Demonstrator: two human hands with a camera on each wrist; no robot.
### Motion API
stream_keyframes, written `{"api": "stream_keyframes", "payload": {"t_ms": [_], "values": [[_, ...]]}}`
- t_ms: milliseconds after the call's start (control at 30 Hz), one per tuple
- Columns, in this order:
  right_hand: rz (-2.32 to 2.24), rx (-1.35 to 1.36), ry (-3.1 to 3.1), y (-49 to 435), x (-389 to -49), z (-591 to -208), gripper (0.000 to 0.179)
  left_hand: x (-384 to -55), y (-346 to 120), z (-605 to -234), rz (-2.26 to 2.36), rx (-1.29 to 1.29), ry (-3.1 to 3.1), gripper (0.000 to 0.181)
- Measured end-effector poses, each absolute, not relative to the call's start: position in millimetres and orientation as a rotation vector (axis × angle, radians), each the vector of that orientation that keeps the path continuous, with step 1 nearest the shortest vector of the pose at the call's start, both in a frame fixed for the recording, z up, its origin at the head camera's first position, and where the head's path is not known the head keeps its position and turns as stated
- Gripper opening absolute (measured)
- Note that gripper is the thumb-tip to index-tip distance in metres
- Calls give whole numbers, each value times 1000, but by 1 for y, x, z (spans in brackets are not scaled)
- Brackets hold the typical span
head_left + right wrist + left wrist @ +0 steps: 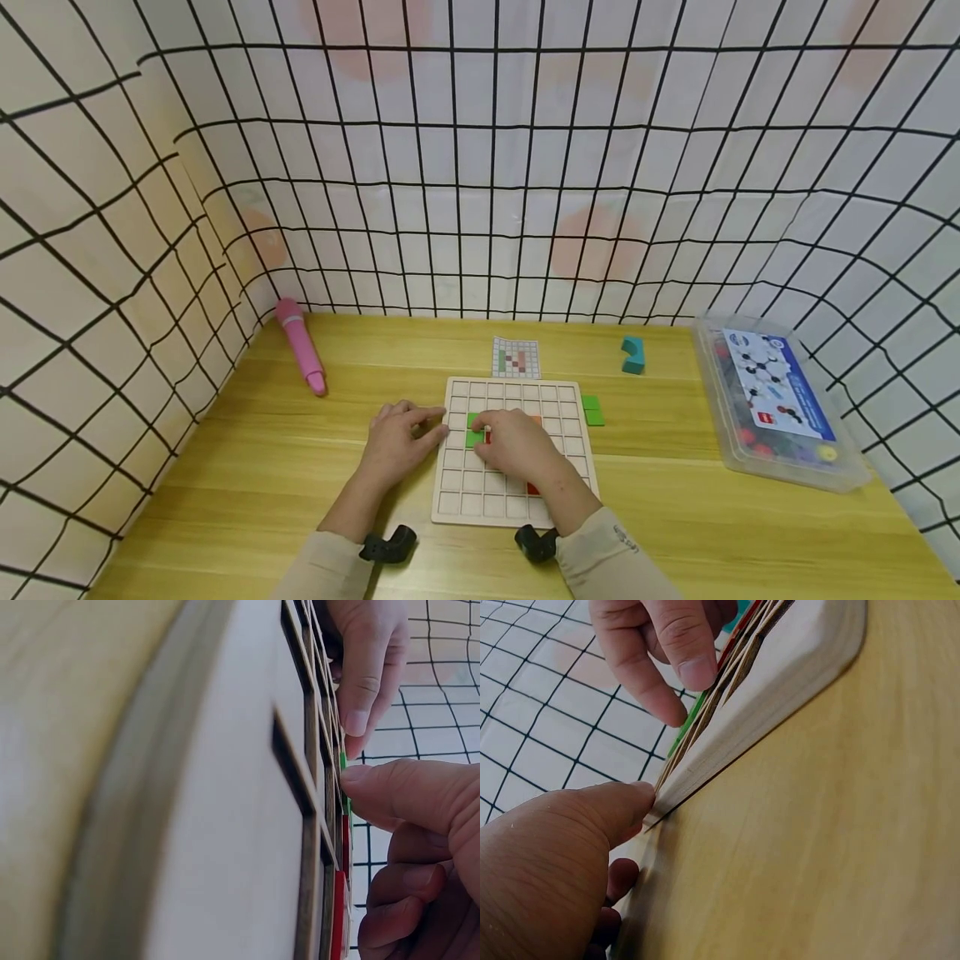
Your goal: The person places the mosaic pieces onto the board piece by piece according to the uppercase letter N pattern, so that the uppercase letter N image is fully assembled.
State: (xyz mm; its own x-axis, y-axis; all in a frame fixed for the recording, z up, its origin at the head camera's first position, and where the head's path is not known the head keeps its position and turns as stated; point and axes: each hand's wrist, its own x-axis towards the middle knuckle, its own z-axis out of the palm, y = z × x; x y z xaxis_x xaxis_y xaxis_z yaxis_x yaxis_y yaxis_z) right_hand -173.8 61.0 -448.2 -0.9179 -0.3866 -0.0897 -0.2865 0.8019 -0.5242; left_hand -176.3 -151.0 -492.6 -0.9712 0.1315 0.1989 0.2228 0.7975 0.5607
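A pale wooden grid board (457, 504) lies on the table with green, red and orange square tiles in it. My right hand (517, 446) reaches over the board, thumb and index finger at opposite edges of a green tile (474, 439) in the left part of the grid. Its other fingers curl toward the palm in the right wrist view. Beside that tile a red tile (488, 437) shows partly under the hand, with an orange tile (536, 419) further right. My left hand (397, 442) rests at the board's left edge, thumb and index fingertips touching it.
A patterned grid card (516, 358) lies behind the board. Green tiles (592, 410) sit to its right, a teal curved piece (633, 355) beyond. A clear plastic box (787, 458) stands far right, a pink microphone (302, 346) at left. Black netting surrounds the table.
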Motion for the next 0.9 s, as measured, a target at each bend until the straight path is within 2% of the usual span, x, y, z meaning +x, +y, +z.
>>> {"api": "stream_keyframes", "payload": {"t_ms": [400, 900], "values": [[-837, -477, 2787, 70, -172, -444, 28, -177, -151, -493, -908, -285, -2834, 31], [-896, -229, 2828, 122, -170, -438, 26, -176, -151, -491, -904, -303, -2820, 31]]}}
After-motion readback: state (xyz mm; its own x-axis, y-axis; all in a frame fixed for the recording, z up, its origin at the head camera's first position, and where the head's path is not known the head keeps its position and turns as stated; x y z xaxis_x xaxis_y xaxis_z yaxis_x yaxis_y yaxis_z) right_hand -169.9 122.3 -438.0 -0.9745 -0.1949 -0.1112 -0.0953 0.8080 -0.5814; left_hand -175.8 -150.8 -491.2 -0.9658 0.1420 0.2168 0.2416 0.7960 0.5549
